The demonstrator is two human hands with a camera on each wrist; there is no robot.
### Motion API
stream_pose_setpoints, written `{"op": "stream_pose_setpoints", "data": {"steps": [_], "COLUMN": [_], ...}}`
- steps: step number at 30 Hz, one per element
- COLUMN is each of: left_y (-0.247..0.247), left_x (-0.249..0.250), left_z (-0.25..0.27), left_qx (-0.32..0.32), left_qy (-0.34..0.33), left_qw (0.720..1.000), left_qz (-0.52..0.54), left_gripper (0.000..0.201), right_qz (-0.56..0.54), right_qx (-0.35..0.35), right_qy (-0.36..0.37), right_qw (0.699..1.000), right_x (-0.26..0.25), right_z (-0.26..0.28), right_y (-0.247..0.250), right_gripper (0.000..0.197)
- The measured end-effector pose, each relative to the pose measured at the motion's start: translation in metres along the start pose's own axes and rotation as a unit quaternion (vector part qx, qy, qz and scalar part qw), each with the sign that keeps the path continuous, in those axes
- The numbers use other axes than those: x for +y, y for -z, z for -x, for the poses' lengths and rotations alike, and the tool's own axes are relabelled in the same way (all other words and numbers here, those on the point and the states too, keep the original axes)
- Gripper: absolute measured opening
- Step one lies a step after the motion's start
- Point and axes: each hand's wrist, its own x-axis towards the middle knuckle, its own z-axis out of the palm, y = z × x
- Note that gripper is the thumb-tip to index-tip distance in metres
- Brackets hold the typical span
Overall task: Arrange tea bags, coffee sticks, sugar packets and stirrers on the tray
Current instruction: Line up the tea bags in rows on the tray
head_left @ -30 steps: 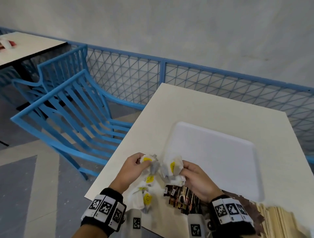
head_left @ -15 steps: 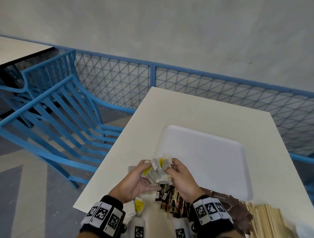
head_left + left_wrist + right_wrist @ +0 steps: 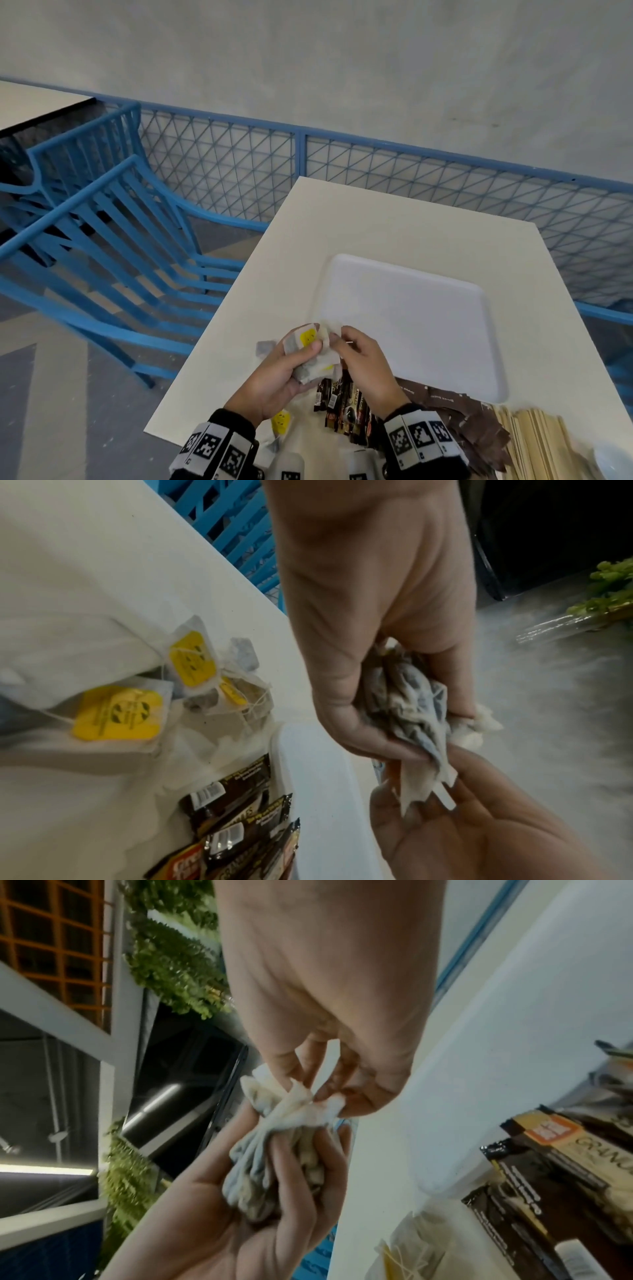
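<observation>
Your left hand [image 3: 274, 373] lies palm-up over the table's [image 3: 376, 219] near edge, fingers curled round a bunch of tea bags [image 3: 310, 353] just short of the white tray [image 3: 411, 318]; your right hand [image 3: 363, 363] pinches the bunch's top; coffee sticks [image 3: 240, 831] below read "GRAN", the rest blurred.

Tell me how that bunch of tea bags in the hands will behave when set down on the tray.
The tea bags look limp: the paper crumples where the left hand grips it, so they will probably flop and spread. They seem light, likely to slide on the smooth tray. Strings and yellow tags may tangle as the right hand pulls.
</observation>
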Motion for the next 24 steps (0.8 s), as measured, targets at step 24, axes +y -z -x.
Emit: {"op": "stream_pose_setpoints", "data": {"steps": [24], "left_y": [-0.043], "left_x": [-0.016], "left_z": [-0.031], "left_qx": [0.098], "left_qy": [-0.026], "left_qw": [0.990], "left_qz": [-0.096], "left_gripper": [0.033], "right_qz": [-0.228], "right_qx": [-0.019], "right_qy": [-0.049], "right_qw": [0.972], "right_x": [-0.002], "right_z": [-0.027], "right_y": [0.108], "right_gripper": [0.018]}}
